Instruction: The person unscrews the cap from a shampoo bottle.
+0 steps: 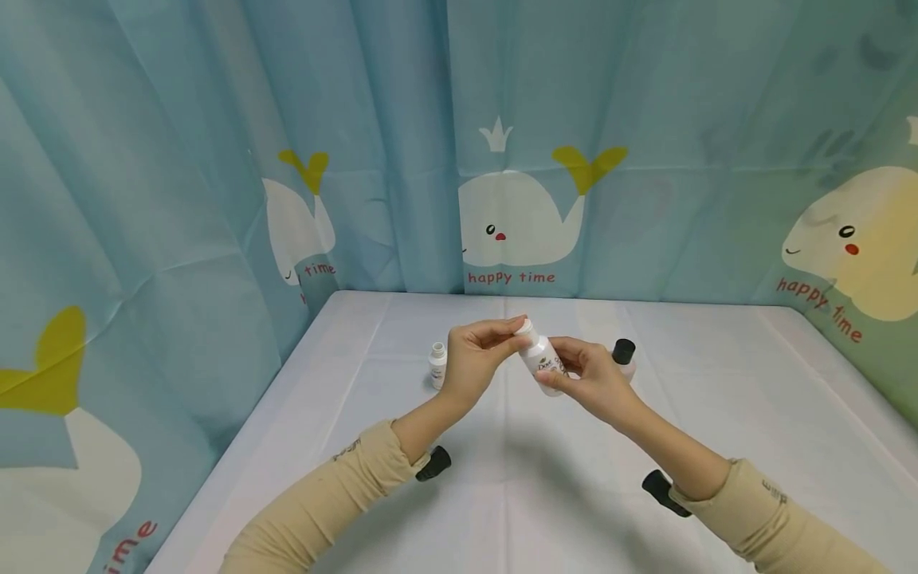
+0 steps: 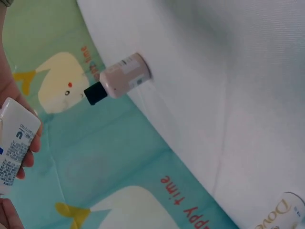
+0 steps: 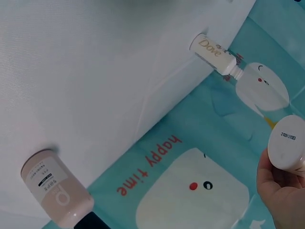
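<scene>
1. While it hangs at the centre of the head view, above the white table (image 1: 717,399), the white Dove bottle (image 1: 541,363) is gripped around its body by the right hand (image 1: 591,379).
2. Left hand (image 1: 476,355) pinches its cap (image 1: 523,325).
3. Left of centre stands a small white bottle (image 1: 437,364); right of centre, a black-capped bottle (image 1: 624,356).

You wear long beige sleeves, the left sleeve (image 1: 326,498) and the right sleeve (image 1: 778,522), each ending short of the wrist and each bearing a small dark mark near the cuff, too small to read. Your left hand (image 1: 476,359) and right hand (image 1: 595,379) are bare, without gloves. A small black device sits under each wrist, one at the left cuff (image 1: 433,464) and one at the right cuff (image 1: 663,490).
</scene>
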